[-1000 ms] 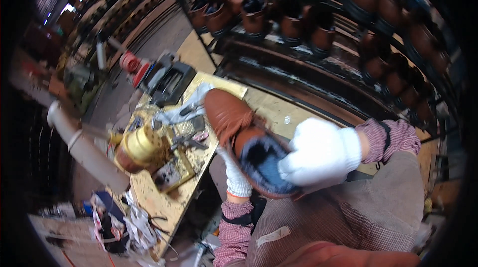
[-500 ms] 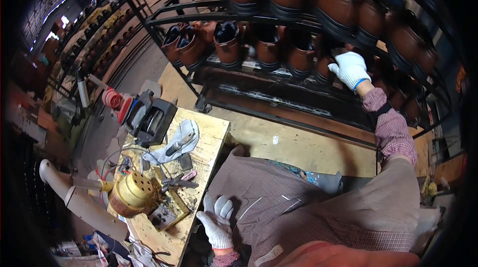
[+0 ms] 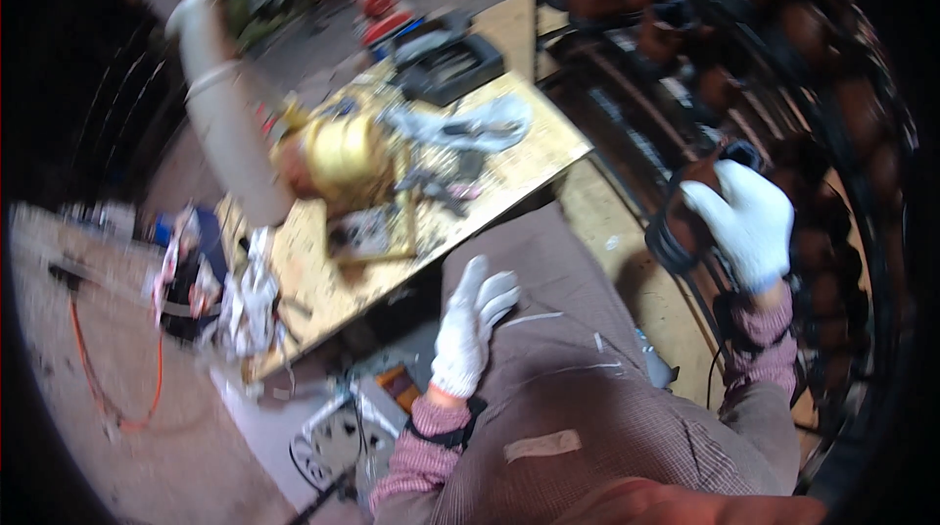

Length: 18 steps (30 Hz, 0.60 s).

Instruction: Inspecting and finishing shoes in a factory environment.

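Observation:
My right hand (image 3: 752, 223), in a white knit glove, is closed on a brown leather boot (image 3: 688, 210) with a dark sole, held tilted in front of the shoe rack. The glove hides part of the boot. My left hand (image 3: 472, 327), gloved too, is above my lap with its fingers stretched and nothing in them. Left of it stands a wooden workbench (image 3: 548, 148). On the bench are a yellow cylindrical device (image 3: 345, 155), a shallow wooden box (image 3: 372, 233) and a pale cloth (image 3: 468, 125).
A black metal rack (image 3: 627, 119) with several brown boots (image 3: 676, 30) fills the right side. A grey duct pipe (image 3: 230, 133) rises at the bench's left end. A black plastic case (image 3: 452, 70) sits at its far edge. An orange cord (image 3: 117, 417) lies on the floor.
The view has swung left. My right hand has drawn back from the rack with a boot in it. My left hand has lifted and turned over my lap.

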Motion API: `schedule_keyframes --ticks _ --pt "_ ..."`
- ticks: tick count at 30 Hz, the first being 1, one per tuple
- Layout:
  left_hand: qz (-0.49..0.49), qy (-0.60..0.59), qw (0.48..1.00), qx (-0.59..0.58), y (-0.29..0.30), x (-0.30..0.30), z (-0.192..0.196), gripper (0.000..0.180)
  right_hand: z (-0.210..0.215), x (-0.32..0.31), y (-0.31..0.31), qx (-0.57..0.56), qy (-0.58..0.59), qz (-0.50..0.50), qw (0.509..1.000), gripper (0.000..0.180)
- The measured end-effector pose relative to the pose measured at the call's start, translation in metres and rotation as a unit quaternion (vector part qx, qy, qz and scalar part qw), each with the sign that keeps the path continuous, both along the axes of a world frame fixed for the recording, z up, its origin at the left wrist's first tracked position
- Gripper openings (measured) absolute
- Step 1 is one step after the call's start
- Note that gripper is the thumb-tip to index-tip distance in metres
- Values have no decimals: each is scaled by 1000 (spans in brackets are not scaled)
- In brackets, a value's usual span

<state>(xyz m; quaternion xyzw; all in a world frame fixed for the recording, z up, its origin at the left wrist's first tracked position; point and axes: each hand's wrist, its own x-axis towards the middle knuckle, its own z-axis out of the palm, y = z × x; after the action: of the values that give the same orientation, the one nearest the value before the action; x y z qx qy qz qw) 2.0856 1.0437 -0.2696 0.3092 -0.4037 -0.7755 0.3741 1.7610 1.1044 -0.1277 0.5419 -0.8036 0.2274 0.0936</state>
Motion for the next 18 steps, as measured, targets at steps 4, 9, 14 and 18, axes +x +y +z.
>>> schedule_keyframes --ticks 4,9,14,18 --pt "22 29 993 113 16 10 -7 86 19 71 3 -12 -62 325 944 31" --pt "181 271 933 151 3 39 4 75 -12 137 -33 108 38 637 762 41" --pt "276 327 884 191 -12 114 -67 58 -10 166 -64 75 -69 690 716 47" --pt "186 424 879 113 -43 117 -41 58 -24 153 -67 53 -79 576 812 46"
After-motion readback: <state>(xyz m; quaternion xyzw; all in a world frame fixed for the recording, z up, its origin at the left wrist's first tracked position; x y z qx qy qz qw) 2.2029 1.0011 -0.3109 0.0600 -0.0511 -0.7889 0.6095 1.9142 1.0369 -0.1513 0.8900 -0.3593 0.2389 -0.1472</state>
